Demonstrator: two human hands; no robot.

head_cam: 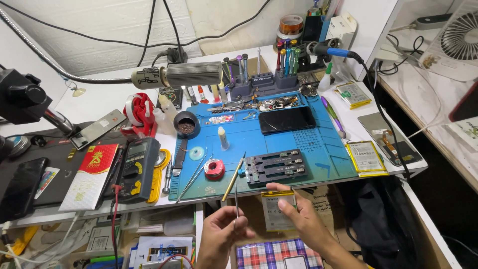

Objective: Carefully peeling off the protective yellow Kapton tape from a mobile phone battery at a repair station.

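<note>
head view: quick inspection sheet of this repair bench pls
surface: white bench under a blue work mat.
job's things: flat yellow-edged phone battery; thin metal tweezers.
clutter: black circuit-board holder, dark phone, red solder spool, black and yellow multimeter, screwdriver rack.
grippers: left hand pinches tweezers; right hand holds battery.
cables: black wires on the wall, red lead.
surroundings: white fan, black bag.
</note>
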